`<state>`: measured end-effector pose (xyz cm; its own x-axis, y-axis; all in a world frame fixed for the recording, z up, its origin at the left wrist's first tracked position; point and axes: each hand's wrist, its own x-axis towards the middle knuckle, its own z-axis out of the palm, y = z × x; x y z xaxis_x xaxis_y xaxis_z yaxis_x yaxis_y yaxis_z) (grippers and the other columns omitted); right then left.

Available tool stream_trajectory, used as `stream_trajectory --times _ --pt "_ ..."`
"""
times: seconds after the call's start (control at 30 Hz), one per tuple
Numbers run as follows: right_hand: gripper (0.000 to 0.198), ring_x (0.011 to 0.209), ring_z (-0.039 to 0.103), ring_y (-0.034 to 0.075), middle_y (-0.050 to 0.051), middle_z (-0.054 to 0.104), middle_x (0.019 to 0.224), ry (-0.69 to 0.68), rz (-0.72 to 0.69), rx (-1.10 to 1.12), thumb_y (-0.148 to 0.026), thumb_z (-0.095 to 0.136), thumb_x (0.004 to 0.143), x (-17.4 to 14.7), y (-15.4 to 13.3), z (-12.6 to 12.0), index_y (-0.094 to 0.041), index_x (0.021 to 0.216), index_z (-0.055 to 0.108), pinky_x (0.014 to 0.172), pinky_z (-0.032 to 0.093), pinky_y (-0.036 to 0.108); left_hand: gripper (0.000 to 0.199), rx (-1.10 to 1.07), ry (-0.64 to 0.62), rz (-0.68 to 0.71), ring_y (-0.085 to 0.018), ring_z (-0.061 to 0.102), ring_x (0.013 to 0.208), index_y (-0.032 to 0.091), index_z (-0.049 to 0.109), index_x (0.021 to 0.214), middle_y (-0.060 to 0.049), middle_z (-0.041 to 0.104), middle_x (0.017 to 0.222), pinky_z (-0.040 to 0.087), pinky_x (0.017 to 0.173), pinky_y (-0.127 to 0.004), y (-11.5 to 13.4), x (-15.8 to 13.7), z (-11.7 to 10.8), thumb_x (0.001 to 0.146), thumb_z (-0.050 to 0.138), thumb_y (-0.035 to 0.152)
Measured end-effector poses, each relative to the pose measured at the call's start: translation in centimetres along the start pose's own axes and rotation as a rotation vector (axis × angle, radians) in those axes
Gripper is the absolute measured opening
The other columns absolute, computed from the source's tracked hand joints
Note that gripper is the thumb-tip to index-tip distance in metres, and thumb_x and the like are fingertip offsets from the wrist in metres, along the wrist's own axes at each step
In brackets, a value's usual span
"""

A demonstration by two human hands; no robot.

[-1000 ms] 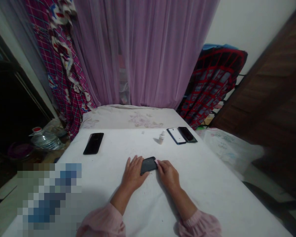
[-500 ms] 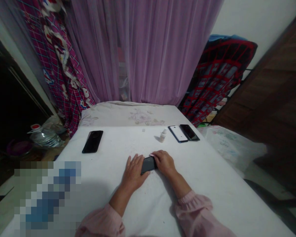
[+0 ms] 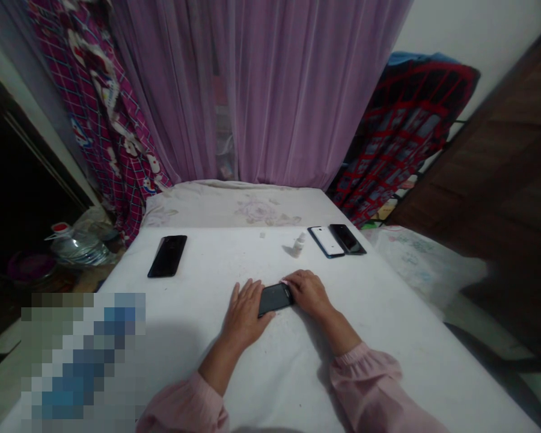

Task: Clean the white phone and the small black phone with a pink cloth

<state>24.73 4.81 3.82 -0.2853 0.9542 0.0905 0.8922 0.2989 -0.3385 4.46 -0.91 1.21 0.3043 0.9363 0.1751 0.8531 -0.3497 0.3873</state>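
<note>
A small dark phone (image 3: 275, 299) lies flat on the white cloth in front of me, screen up. Across its left end is my left hand (image 3: 246, 310), fingers above and thumb along the near edge, holding it. My right hand (image 3: 310, 293) is at the phone's right end, fingers curled and pressed together. A bit of something pinkish-white (image 3: 285, 281) shows at those fingertips, too small to identify. Just beyond stands a small white bottle (image 3: 299, 245).
A large black phone (image 3: 168, 256) lies at left. At the far right are a white-backed phone (image 3: 327, 242) and another dark phone (image 3: 347, 239), side by side. A tiny pale square (image 3: 262, 235) rests near the back. Purple curtains (image 3: 275, 90) hang behind the table.
My right hand has slid rightward to the phone's end, uncovering more of the screen. The left hand keeps its hold. The whole view has shifted slightly.
</note>
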Motion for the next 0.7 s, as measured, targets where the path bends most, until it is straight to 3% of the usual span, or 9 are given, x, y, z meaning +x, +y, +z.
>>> stream_trajectory --times 0.13,0.4,0.53,0.7 --pt "0.027 0.099 0.060 0.019 0.005 0.071 0.100 0.014 0.045 0.045 -0.024 0.052 0.093 -0.3 0.5 0.4 -0.026 0.107 0.074 0.088 0.041 0.028 0.056 0.002 0.005 -0.001 -0.030 0.035 0.142 0.018 0.044 0.140 -0.012 0.048 0.148 0.019 0.119 -0.057 0.0 0.0 0.0 0.089 0.056 0.039" --pt "0.029 0.095 0.064 0.017 0.005 0.070 0.103 0.022 0.142 0.069 -0.023 0.049 0.095 0.2 -1.8 0.8 -0.027 0.110 0.073 0.082 0.044 0.025 0.057 0.028 -0.010 -0.020 -0.030 0.035 0.142 0.016 0.045 0.139 -0.013 0.048 0.148 0.019 0.119 -0.056 0.3 0.0 -0.1 0.089 0.058 0.040" --pt "0.031 0.088 0.065 0.018 0.006 0.070 0.100 0.066 0.227 0.032 -0.030 0.045 0.098 -1.2 -2.4 0.9 -0.026 0.109 0.074 0.077 0.044 0.025 0.057 0.024 0.013 -0.026 -0.032 0.038 0.141 0.016 0.045 0.139 -0.014 0.050 0.146 0.020 0.119 -0.057 0.4 0.0 0.2 0.089 0.058 0.040" --pt "0.031 0.088 0.066 0.017 0.007 0.071 0.096 0.058 0.271 0.028 -0.026 0.046 0.097 -3.8 -2.5 0.9 -0.023 0.111 0.073 0.077 0.043 0.023 0.055 0.039 0.062 -0.007 -0.031 0.038 0.140 0.015 0.045 0.138 -0.014 0.051 0.145 0.022 0.118 -0.057 0.2 -0.1 0.5 0.089 0.057 0.039"
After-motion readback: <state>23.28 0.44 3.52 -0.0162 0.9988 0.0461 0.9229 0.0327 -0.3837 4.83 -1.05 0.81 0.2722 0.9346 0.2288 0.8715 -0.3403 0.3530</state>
